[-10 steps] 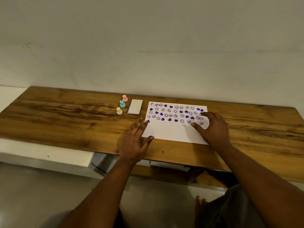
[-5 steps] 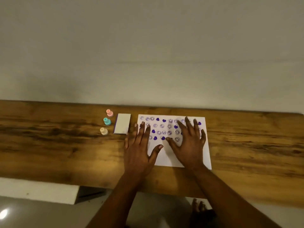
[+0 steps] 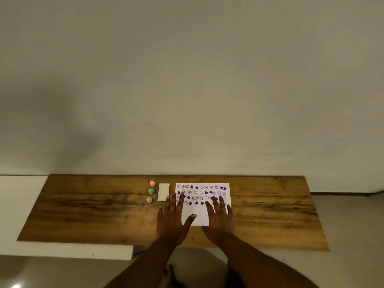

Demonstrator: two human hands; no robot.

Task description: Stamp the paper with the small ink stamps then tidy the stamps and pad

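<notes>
A white paper [image 3: 199,215] covered in rows of purple hearts and round stamp marks lies on the wooden table [image 3: 93,208]. My left hand [image 3: 173,221] lies flat over the paper's left edge, fingers spread and holding nothing. My right hand [image 3: 219,220] lies flat on the paper's right half, also spread and holding nothing. Left of the paper sits the closed white ink pad [image 3: 163,192]. Beside it stand three small stamps in a column: pink [image 3: 152,183], teal [image 3: 150,191] and cream [image 3: 149,199].
A plain wall rises directly behind the table. The table's front edge runs just under my wrists. A white ledge [image 3: 66,250] sits below the table at the left, and the floor shows beyond the table's right end.
The view has tilted up and pulled back, so the table sits lower and smaller. Both hands have slid slightly toward the paper's near edge and stay flat.
</notes>
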